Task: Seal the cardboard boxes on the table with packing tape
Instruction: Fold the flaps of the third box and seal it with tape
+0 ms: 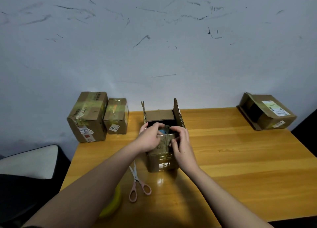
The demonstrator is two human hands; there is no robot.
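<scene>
Both hands, left hand (pixel 148 138) and right hand (pixel 180 142), curl on the near flap (pixel 165 138) of the open cardboard box (pixel 163 152) at table (pixel 240 159) centre, directly ahead; tape roll (pixel 112 202) lies near-left under the left forearm, so left is closer.

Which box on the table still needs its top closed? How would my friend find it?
Start at the wooden table against the scuffed wall. At the middle of its far edge stands a brown cardboard box, with pink-handled scissors lying just in front and both hands at its near rim. Unlike the two taped boxes at the left, its flaps stand up.
</scene>
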